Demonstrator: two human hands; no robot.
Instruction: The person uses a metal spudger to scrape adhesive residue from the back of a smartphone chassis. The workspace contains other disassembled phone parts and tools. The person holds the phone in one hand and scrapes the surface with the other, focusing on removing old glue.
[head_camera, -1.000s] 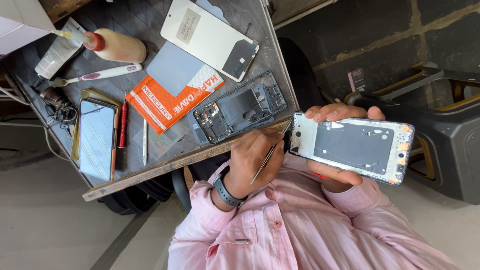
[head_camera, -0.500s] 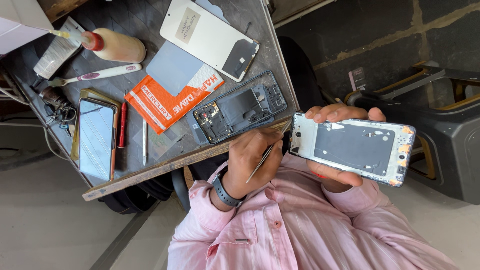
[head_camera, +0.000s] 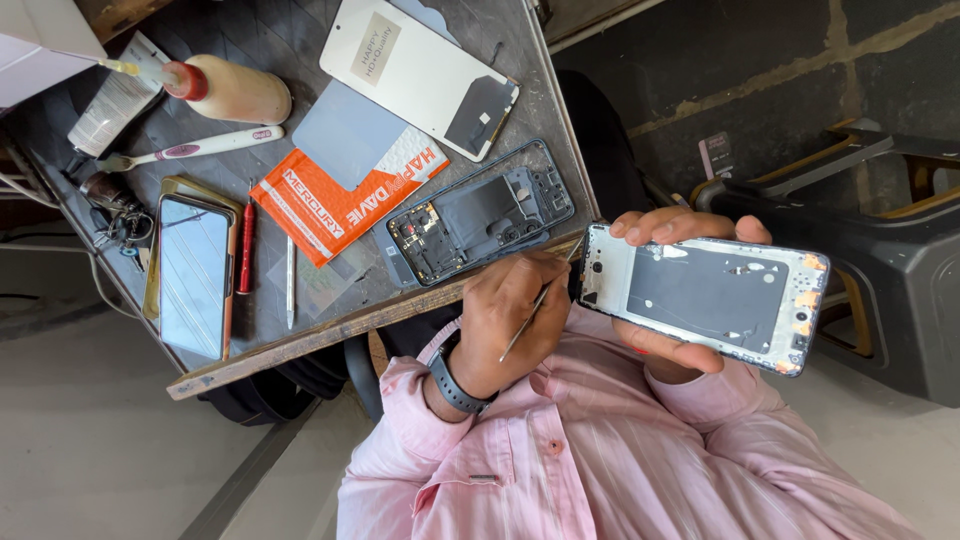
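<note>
Left hand (head_camera: 690, 290) raised, fingers curled in a cradling grip, right hand (head_camera: 510, 320) pinched closed, wrist bent.

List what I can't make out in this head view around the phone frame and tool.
- Tip of the thin tool: too small to tell whether it touches the phone frame.
- Far side of the phone frame: faces away; most of the right hand is behind it.
- Left hand: its fingers hide the tool's grip.
- Opened phone body on the table: parts too small.
- White box: cut off by the edge.
</note>
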